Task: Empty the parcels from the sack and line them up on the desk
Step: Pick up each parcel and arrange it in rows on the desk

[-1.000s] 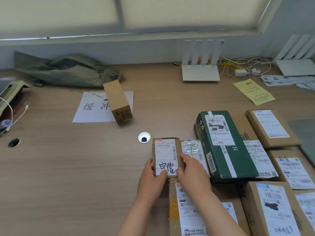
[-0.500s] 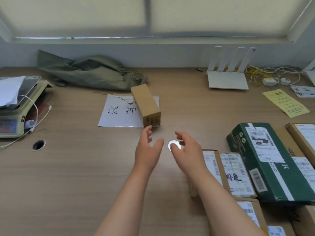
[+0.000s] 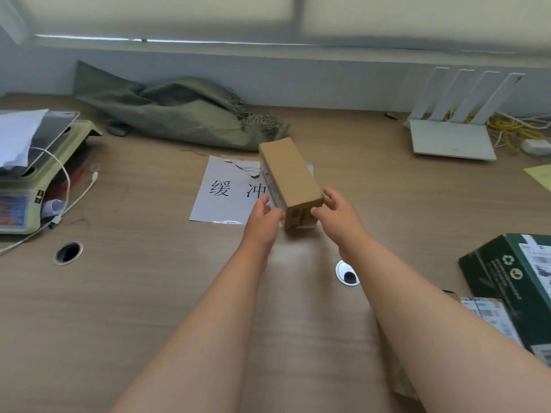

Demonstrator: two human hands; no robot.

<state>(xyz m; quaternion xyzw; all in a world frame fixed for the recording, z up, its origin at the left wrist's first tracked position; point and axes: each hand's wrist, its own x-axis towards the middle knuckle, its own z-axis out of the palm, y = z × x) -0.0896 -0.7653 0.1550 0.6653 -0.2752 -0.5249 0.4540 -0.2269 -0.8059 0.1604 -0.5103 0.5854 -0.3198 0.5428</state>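
The left hand (image 3: 264,217) and the right hand (image 3: 335,214) reach forward on bare forearms and flank the near end of a plain brown parcel (image 3: 290,177). Both hands are open, with fingers loosely curved and not closed round anything. The left hand's fingers sit just beside the parcel's left side. The right thumb lies against the printed near face, with the other fingers beside the right edge. Whether either hand presses on the cardboard cannot be told.

The parcel lies lengthwise, angled away from the person. It rests partly on a white sheet (image 3: 220,201) with a torn top edge and two large black characters. Behind the sheet, the crumpled olive-green sack (image 3: 185,114) lies flat on the wooden surface (image 3: 134,308) against the wall.

A round cable hole (image 3: 347,272) shows under the right forearm and another (image 3: 68,253) lies to the left. At the right edge sits a dark green parcel (image 3: 512,278), and a small labelled parcel (image 3: 489,317) lies just in front of it. A weighing scale (image 3: 29,180) with a white cable stands at far left. A white router (image 3: 453,138) stands at the back right beside yellow cables (image 3: 507,129).
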